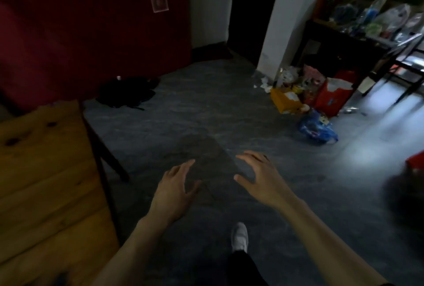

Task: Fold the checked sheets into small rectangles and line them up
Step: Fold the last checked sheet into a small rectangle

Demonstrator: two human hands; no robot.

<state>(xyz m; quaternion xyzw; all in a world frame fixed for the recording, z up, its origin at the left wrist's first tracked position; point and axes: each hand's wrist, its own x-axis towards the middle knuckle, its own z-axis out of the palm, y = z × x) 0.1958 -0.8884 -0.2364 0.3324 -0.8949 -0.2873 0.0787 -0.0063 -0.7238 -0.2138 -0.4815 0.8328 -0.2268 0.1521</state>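
Two empty hands, left hand (175, 184) and right hand (259, 176), spread; one shoe (239, 237).

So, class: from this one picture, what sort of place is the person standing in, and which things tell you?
Probably a dim, lived-in room of a home. A wooden table stands on the left, bags and boxes of household clutter sit on the dark floor, and a crowded shelf fills the far right corner.

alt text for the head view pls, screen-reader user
Dim room seen from above: a person's left hand and right hand reach forward, open and empty, over a dark floor. A wooden table stands at left; bags and boxes clutter the right. No checked sheets visible.
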